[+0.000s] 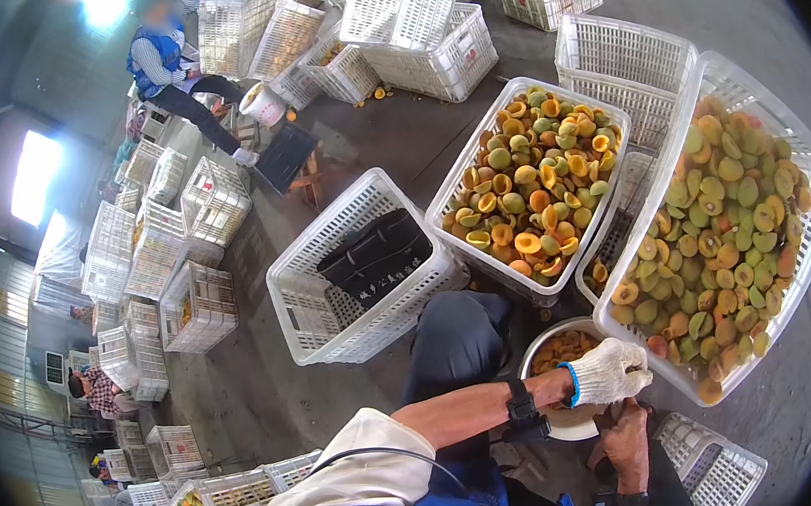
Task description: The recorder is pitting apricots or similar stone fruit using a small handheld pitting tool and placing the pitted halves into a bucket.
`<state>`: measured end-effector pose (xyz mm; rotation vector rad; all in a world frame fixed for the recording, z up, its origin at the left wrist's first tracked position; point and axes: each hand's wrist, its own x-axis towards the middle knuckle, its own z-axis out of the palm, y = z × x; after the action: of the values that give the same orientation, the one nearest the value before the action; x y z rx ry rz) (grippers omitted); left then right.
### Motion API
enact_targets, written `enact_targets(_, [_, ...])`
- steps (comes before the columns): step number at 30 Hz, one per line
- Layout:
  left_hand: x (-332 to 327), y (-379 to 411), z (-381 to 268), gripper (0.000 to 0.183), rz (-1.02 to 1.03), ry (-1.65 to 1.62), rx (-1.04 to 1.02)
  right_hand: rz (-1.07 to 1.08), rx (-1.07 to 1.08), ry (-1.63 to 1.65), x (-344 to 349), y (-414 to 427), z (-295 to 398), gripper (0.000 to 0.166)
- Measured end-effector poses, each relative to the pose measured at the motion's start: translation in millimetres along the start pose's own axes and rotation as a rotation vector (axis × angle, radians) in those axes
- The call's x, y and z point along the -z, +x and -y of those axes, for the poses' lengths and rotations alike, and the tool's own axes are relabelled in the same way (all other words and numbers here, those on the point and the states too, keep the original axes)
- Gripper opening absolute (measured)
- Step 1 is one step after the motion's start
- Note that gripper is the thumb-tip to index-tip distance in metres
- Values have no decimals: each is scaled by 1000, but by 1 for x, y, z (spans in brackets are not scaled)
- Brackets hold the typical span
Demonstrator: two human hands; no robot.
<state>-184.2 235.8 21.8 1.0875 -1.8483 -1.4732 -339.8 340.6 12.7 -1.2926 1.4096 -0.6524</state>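
My left hand [609,372], in a white knit glove with a blue cuff, is above the right rim of a round white tub [573,424] that holds orange fruit pieces. Just below it, my bare right hand [623,432] has its fingers bent close to the gloved fingertips. What lies between the two hands is too small and hidden to tell. To their right, a tilted white plastic crate [688,156] holds many green and orange halved fruits [726,234], apparently apricots. Ahead, a second crate [443,188] is full of halved and pitted fruits [539,180].
A white crate [378,345] with a black bag [376,256] stands ahead on the left. An empty-looking crate [713,465] lies low at the right. Stacked crates [431,72] and a seated person in a blue vest [167,63] are farther off.
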Motion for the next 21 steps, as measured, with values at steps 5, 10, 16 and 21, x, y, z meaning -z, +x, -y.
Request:
enact_targets(5, [-11, -3, -4, 14, 14, -135, -105, -48, -368, 514, -4, -25, 44, 21])
enact_targets(10, [-15, 1, -16, 12, -39, -292, 143, 16, -285, 400, -10, -9, 25, 42])
enact_targets(16, [18, 2, -10, 19, -193, -434, 400, -157, -190, -286, -41, 10, 37, 45])
enact_targets(21, [5, -2, 11, 28, -64, -813, 391, -300, -118, -147, -48, -11, 18, 28])
